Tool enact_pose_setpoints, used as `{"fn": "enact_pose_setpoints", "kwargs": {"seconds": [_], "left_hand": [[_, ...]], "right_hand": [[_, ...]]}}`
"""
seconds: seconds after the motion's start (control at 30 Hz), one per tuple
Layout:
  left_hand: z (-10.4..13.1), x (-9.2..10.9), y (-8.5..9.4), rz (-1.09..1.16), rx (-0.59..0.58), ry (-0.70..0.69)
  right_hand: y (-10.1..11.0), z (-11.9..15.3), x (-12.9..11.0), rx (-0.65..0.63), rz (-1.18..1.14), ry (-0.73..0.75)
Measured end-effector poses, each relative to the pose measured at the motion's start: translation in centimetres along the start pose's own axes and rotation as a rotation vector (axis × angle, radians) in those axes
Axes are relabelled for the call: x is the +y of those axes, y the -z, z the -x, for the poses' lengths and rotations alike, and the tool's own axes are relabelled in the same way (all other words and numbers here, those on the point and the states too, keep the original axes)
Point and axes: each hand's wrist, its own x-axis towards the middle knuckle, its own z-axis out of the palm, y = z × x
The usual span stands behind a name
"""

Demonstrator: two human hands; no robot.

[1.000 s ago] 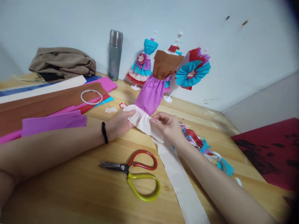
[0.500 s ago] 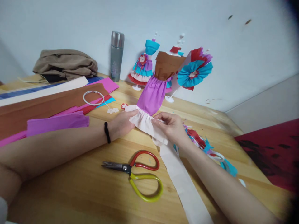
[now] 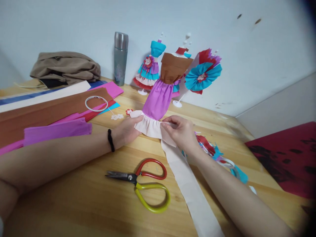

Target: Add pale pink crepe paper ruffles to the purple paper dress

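Note:
A small dress form wears a brown crepe-paper top (image 3: 174, 68) and a gathered purple skirt (image 3: 158, 98). Along the skirt's lower edge runs a pleated white crepe-paper strip (image 3: 150, 126), whose long flat tail trails down the table towards me. My left hand (image 3: 128, 129) grips the left end of the ruffle, thumb on top and fingers beneath. At the right, my right hand (image 3: 179, 130) pinches the same strip between thumb and fingers near the skirt's hem. Scissors (image 3: 138, 182) with one red and one yellow handle lie on the table below the hands.
Left are folded coloured paper sheets (image 3: 49, 103), a wire coil (image 3: 96, 103) and a brown cloth (image 3: 66, 67). A flask (image 3: 120, 59) and another dressed form (image 3: 150, 69) stand by the wall. A blue paper flower (image 3: 203, 77) and scraps (image 3: 209, 146) are at the right.
My right hand has shifted slightly along the ruffle, and the white strip by it lies a little differently. The whole view has moved slightly; both hands keep their hold.

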Motion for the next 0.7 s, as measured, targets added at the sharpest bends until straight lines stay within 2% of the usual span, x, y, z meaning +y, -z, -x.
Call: {"fn": "enact_pose_setpoints", "kwargs": {"seconds": [0.23, 0.4, 0.7], "left_hand": [[0.17, 0.23, -0.63, -0.044, 0.035, -0.018], [0.02, 0.21, -0.72, -0.024, -0.013, -0.022], [-0.20, 0.17, -0.90, 0.001, -0.081, 0.023]], "right_hand": [[-0.20, -0.11, 0.47, 0.057, 0.091, 0.042], [-0.38, -0.23, 0.63, 0.100, 0.105, 0.049], [-0.80, -0.54, 0.82, 0.081, 0.083, 0.014]]}}
